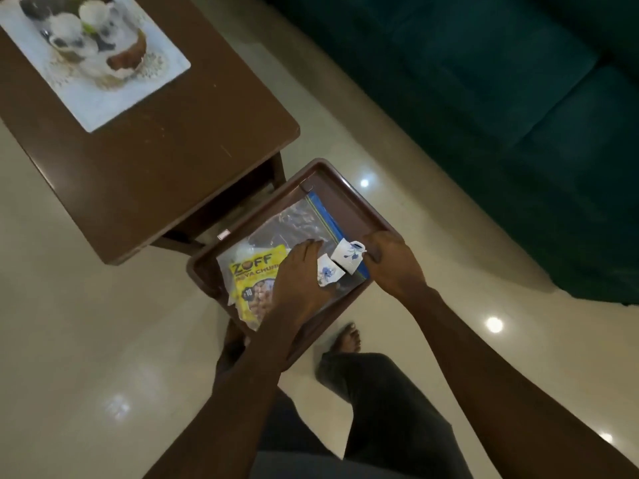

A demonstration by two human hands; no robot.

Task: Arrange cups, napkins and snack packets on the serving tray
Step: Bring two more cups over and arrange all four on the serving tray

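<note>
The serving tray's (pixel 349 188) 3 o'clock rim is pinched in the right hand's (pixel 390 264) grip; the left hand (pixel 297 271) is spread over the bagged snack packets (pixel 256 274). Two small cups (pixel 340 264) stand between the hands. Arranging seems underway; napkins likely remain to be added.

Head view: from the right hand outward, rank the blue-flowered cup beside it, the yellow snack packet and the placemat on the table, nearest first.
From the right hand:
1. Blue-flowered cup, touching its fingers, on the tray.
2. Yellow snack packet, at the tray's left end, partly under the left hand.
3. Placemat, far off on the table, upper left.
</note>
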